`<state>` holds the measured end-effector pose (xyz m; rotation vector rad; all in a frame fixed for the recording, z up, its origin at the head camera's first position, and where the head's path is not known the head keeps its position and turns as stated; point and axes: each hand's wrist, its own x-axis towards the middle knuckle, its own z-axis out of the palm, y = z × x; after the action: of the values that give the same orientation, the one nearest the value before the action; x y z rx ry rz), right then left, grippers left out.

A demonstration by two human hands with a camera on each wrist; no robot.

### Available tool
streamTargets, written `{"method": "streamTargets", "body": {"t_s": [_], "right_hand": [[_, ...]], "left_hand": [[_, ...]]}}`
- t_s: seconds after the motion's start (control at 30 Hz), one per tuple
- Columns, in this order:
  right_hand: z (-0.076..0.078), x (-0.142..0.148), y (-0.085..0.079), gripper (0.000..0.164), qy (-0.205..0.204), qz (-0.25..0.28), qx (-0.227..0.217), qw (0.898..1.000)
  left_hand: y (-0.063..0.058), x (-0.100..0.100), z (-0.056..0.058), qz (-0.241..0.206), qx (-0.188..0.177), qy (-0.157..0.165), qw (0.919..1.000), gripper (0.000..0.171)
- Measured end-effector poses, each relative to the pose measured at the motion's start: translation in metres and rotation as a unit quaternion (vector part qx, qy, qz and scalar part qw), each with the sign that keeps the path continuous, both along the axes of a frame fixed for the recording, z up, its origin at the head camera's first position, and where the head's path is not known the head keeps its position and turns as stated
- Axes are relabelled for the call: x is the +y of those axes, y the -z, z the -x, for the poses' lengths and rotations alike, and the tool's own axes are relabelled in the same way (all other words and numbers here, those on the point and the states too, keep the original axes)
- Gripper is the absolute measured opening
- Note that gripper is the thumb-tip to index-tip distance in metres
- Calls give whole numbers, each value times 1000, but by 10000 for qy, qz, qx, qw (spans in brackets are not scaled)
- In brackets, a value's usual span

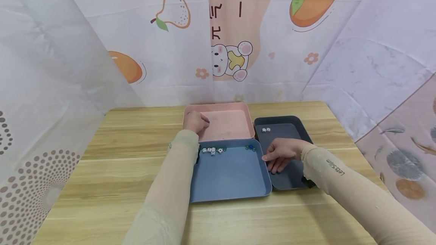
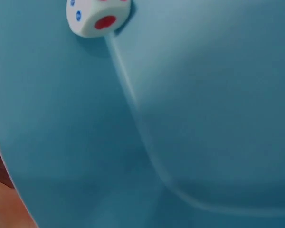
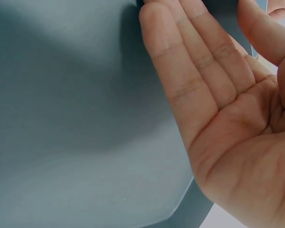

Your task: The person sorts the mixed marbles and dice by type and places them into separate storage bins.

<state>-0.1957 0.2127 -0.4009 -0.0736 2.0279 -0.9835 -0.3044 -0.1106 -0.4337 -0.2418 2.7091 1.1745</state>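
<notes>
Right hand [image 1: 282, 153], fingers extended, thumb apart, over dark tray [image 1: 284, 129]. Left hand [image 1: 195, 122] above pink tray [image 1: 229, 124]; grip cannot be told.

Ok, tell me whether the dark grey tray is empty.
Not empty: the head view shows two white dice in the dark grey tray, towards its far end, beyond the right hand.

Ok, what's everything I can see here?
Pink tray: one, pink, back
Blue tray: one, blue, centre
Dark tray: one, dark grey, right
Dice: several, white, in blue and dark trays
Marbles: several, green and blue, in blue tray
Table: one, tan, under the trays
Cloths: several, mostly white, behind, beside
Sleeves: two, cream, left and right
Wrist devices: two, black, by sleeve ends
Left hand: one, bare, at the pink tray
Right hand: one, bare, over dark tray
</notes>
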Motion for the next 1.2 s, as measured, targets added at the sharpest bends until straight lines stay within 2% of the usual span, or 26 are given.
{"method": "streamTargets", "body": {"t_s": [0.2, 0.33, 0.43, 0.53, 0.63, 0.8, 1.2], "right_hand": [[0, 0, 1, 28, 18, -1, -7, 10000], [0, 1, 0, 28, 36, -12, -2, 10000], [0, 1, 0, 28, 36, -24, 11, 10000], [0, 1, 1, 28, 23, -35, 17, 10000], [-1, 1, 1, 29, 12, -26, 8, 10000], [-1, 0, 1, 29, 31, 5, -30, 10000], [0, 2, 4, 29, 21, 38, -34, 10000]], "left_hand": [[-4, 1, 0, 100, 286, 120, 9995, 22], [-13, 5, 1, 369, 529, 310, 9974, 22], [-23, 10, 0, 366, 436, 556, 9968, 24], [-31, 15, -1, 35, 122, 837, 9964, 28], [-35, 19, -3, -251, 32, 1072, 9939, 30], [-40, 25, -8, -419, 109, 1273, 9909, 30], [-57, 48, -28, -393, 177, 1884, 9811, 16]]}}
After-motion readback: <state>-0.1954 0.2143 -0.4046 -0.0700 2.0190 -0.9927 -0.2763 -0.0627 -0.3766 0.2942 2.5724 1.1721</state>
